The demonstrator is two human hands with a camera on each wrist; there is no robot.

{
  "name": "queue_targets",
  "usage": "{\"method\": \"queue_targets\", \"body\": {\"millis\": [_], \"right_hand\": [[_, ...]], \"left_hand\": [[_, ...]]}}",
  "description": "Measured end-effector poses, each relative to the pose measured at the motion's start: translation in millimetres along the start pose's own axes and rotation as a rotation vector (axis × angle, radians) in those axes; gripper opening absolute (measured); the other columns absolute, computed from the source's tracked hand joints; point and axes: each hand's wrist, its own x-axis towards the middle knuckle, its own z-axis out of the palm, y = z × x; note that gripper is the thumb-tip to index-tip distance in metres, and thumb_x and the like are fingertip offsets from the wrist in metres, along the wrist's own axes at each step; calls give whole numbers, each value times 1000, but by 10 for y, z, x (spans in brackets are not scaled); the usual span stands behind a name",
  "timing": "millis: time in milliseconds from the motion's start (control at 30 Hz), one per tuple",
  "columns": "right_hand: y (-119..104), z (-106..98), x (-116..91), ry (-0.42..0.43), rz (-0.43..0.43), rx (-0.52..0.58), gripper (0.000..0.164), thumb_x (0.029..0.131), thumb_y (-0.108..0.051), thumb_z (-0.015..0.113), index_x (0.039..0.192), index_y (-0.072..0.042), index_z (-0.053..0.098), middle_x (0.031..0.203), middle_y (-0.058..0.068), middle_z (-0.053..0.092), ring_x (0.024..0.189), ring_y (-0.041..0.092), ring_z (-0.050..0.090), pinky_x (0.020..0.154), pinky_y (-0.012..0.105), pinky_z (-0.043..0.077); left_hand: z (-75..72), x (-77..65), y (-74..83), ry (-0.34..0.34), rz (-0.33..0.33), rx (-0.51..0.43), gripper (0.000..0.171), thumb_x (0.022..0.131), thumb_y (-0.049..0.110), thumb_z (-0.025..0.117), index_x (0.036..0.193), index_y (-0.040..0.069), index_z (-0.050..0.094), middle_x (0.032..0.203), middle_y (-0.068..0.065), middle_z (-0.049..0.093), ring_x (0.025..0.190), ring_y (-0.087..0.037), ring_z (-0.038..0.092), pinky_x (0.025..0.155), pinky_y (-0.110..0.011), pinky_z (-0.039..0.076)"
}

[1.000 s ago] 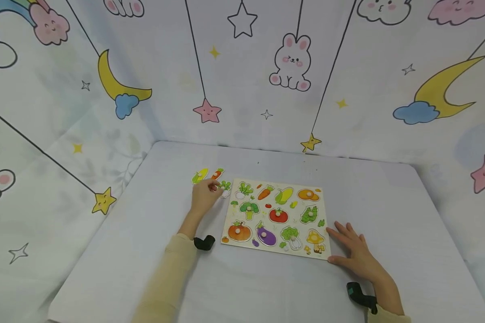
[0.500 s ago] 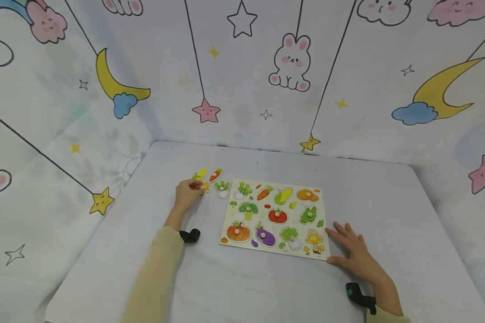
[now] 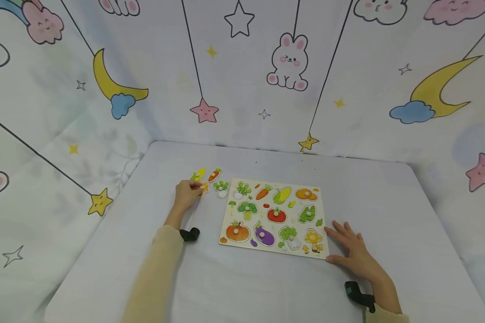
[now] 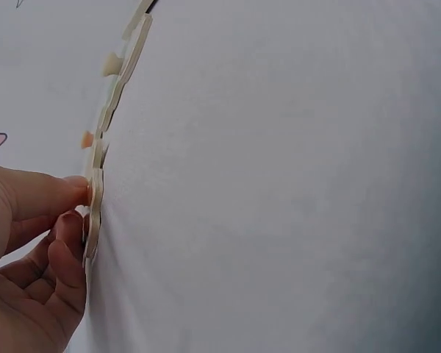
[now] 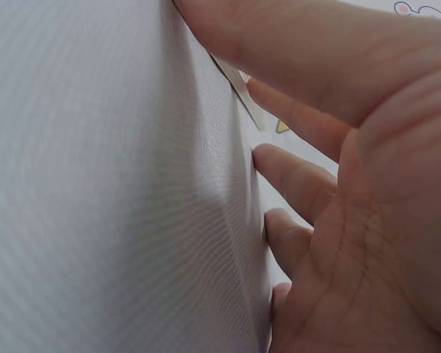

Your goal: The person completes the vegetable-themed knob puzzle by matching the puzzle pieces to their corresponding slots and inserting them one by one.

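My left hand [image 3: 187,196] pinches a yellow-orange puzzle piece [image 3: 205,189] at the table's left side. In the left wrist view, thumb and fingers meet at the knob on the piece [image 4: 95,213], which appears edge-on close to the cloth. Just beyond it lie a corn piece [image 3: 199,174], a carrot piece [image 3: 215,174] and a white radish piece [image 3: 221,189]. My right hand [image 3: 358,255] rests spread beside the vegetable puzzle board [image 3: 237,249], thumb and a fingertip at its right edge. In the right wrist view, its fingers [image 5: 290,173] are on the white cloth.
Knobbed pieces sit in the board, among them a pumpkin [image 3: 237,233], an eggplant [image 3: 266,237] and a tomato [image 3: 280,218]. A white cloth covers the table [image 3: 242,287]. A printed curtain [image 3: 242,72] stands behind and along the sides.
My left hand has moved left from beside the radish piece to the yellow-orange piece, staying there over the last half second. The right hand keeps its place at the board.
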Motion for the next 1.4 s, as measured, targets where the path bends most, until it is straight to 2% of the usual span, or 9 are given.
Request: {"method": "queue_targets", "body": {"millis": [167,267,367,500,600,800,967,1133,1400], "right_hand": [[-4,9,14,-13,18,3,81,73,-31,82,143,-11,47,157,28,22,146,52,0,111,69,-10],[14,7,19,-16,18,0,82,73,-31,82,144,-11,46,157,28,21,146,52,0,111,69,-11],[25,5,20,-20,19,3,82,74,-31,82,145,-11,46,158,27,21,146,51,-1,111,68,-12],[14,5,9,-6,4,10,81,74,-30,82,144,-10,47,157,28,23,146,52,1,111,69,-11],[1,3,3,0,-2,13,80,74,-29,82,143,-10,48,156,28,23,145,53,1,110,70,-10],[1,0,1,-4,2,11,80,73,-29,82,143,-10,47,156,29,23,145,53,1,111,69,-10],[23,-2,10,-6,-5,15,80,74,-29,82,143,-10,47,157,29,22,145,53,0,110,69,-11],[39,2,17,2,-28,17,79,75,-30,81,143,-11,47,156,30,23,144,55,1,108,72,-10],[49,0,14,-4,-28,23,79,75,-30,81,143,-11,47,156,30,23,144,55,0,108,72,-11]], "left_hand": [[-34,-51,69,0,15,27,19,89,9,68,102,-3,73,92,-17,70,80,-23,62,62,-22,45],[-20,-104,192,3,55,32,18,87,8,69,101,-4,73,90,-16,69,78,-22,62,61,-21,45],[76,-182,363,8,120,22,15,85,5,70,97,-4,73,85,-16,69,75,-22,62,61,-22,45],[324,-346,638,-16,226,13,12,84,4,70,93,-3,73,83,-14,70,74,-22,63,64,-27,50],[536,-505,887,-88,302,10,12,85,5,70,93,-2,74,85,-13,70,76,-21,64,67,-28,52],[986,-820,1359,-243,405,1,11,87,8,70,94,1,75,86,-10,71,76,-16,64,67,-20,50],[1310,-1045,1660,-305,466,34,9,87,10,69,90,5,76,81,-4,72,69,-8,61,63,-13,45],[1554,-1219,1853,-326,494,97,6,85,14,73,83,9,75,74,3,68,63,0,51,58,-10,39],[1860,-1395,1945,-379,399,104,10,82,20,76,80,11,73,66,9,56,60,0,45,54,-11,36]]}}
